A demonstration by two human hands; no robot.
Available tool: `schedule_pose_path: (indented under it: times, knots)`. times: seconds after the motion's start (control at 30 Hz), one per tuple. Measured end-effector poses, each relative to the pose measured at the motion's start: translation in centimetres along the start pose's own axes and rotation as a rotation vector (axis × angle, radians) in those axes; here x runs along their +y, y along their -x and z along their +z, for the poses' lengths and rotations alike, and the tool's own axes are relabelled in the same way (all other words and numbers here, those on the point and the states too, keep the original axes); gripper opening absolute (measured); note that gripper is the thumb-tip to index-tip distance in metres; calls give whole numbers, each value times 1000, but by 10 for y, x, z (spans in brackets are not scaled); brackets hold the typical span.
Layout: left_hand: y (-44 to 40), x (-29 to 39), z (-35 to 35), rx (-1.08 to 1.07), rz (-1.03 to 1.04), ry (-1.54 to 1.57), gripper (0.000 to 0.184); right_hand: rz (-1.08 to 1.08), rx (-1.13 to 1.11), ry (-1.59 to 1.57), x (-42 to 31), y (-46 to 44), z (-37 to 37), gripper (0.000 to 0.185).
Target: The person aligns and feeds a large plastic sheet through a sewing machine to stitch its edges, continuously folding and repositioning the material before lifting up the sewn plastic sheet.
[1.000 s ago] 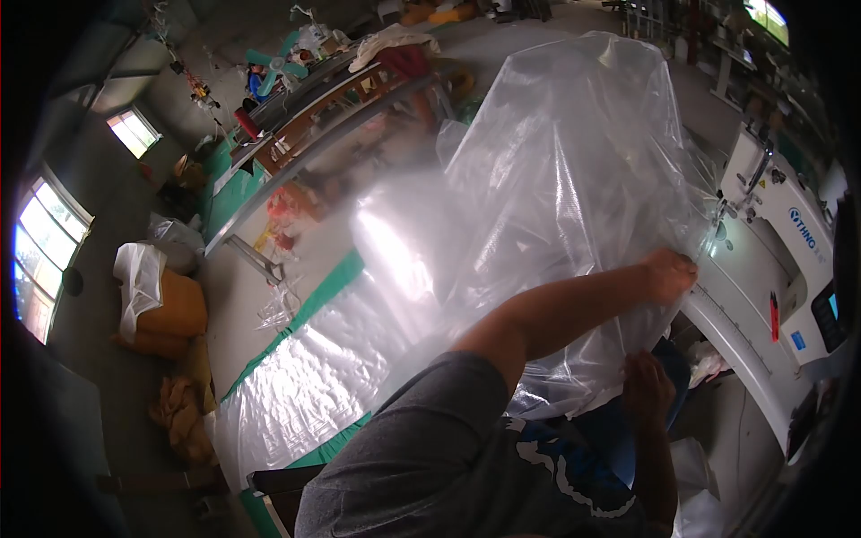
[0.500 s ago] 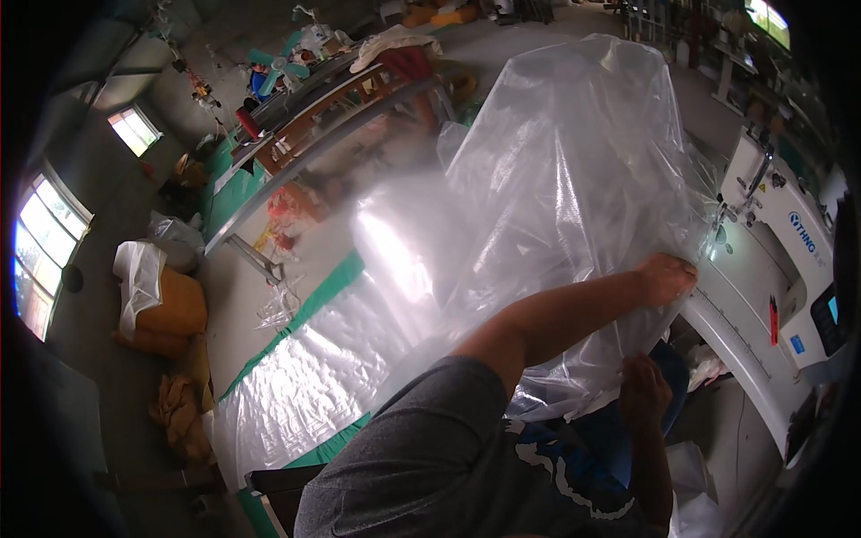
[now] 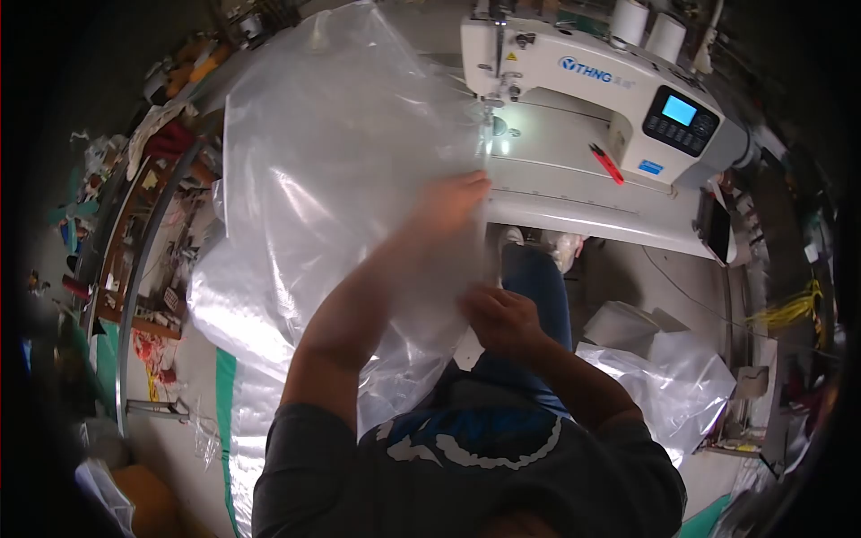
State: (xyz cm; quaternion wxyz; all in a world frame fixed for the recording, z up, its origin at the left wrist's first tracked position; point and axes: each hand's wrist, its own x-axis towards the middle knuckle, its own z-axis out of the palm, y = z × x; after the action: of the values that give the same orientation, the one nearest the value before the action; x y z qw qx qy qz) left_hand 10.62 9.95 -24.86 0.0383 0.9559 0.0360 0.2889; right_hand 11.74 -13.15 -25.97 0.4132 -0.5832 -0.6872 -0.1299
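A large clear plastic sheet (image 3: 314, 161) spreads over my left side and up to the needle area of a white sewing machine (image 3: 574, 72). At its right edge, just below the needle, my left hand (image 3: 456, 202) grips the plastic with fingers pressed together, somewhat blurred. My right hand (image 3: 504, 318) is closed on the same edge lower down, above my lap; its fingertips are partly hidden. The machine's lamp lights the plate beside the sheet's edge.
A red cutter (image 3: 606, 164) lies on the machine bed, with a dark phone-like object (image 3: 715, 226) at the bed's right end. White thread cones (image 3: 665, 38) stand behind the machine. More plastic (image 3: 668, 377) is heaped on the floor at right. A metal-framed table (image 3: 134, 242) stands at left.
My view has swung right and down toward the sewing machine, so it now sits near the top middle. Both hands still hold the sheet's edge.
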Motion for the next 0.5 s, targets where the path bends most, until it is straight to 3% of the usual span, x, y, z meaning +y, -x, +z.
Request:
schedule_pose_path:
  times: [0.1, 0.17, 0.2, 0.27, 0.37, 0.43, 0.5]
  knots:
    - [9, 12, -3, -21, -42, 143, 28, -60, -4, 50, -1, 3, -3, 16]
    - [15, 24, -5, -44, -219, 254, 29, -18, -29, 56, 1, 9, -2, 15]
    - [18, 29, -5, -44, -213, 261, 29, 0, -40, 29, 2, 11, -1, 15]
    - [20, 36, -6, -15, -159, -7, 26, 17, -54, 5, 7, 14, 3, 14]
    - [13, 36, -8, -54, -297, 75, 22, -73, 17, 81, 15, 16, 12, 16]
    - [2, 27, -11, -99, -295, 54, 20, 146, -80, 23, 25, 13, 16, 19]
    - [-12, 13, -9, -146, -291, 41, 18, 142, -73, 65, 39, 10, 24, 20]
